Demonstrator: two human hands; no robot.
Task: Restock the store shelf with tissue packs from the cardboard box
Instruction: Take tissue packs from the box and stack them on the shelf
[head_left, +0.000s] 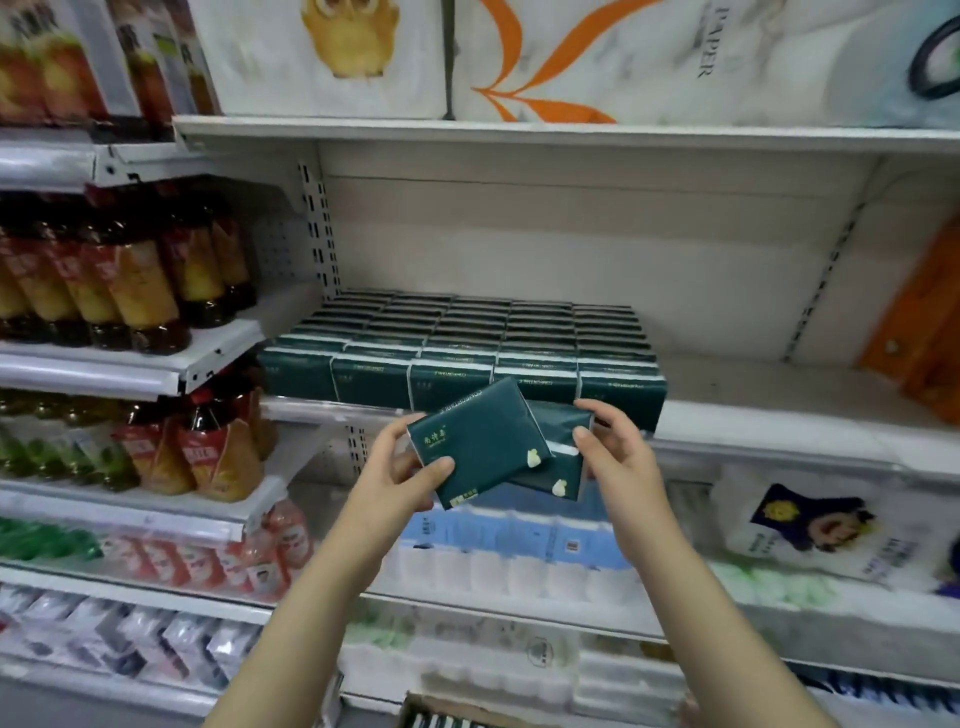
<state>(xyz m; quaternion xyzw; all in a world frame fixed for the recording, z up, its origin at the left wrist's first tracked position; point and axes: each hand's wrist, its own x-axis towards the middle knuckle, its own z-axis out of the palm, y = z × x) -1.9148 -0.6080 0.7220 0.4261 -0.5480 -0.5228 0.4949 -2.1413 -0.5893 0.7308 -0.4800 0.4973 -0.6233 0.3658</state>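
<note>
My left hand (402, 470) grips a dark green tissue pack (478, 441), thumb across its front. My right hand (613, 452) holds a second dark green tissue pack (558, 470) that lies partly behind the first. Both packs hang in front of the white store shelf (753, 415), just below its front edge. On that shelf sit several rows of the same green tissue packs (467, 338), filling its left half. The cardboard box (441, 714) shows at the bottom edge, with dark packs inside.
Bottles of drink (130, 280) fill the shelves to the left. Large white paper-roll packs (415, 52) stand on the shelf above. Blue and white tissue bundles (509, 551) lie on the shelf below. An orange pack (924, 332) sits at the right end of the shelf.
</note>
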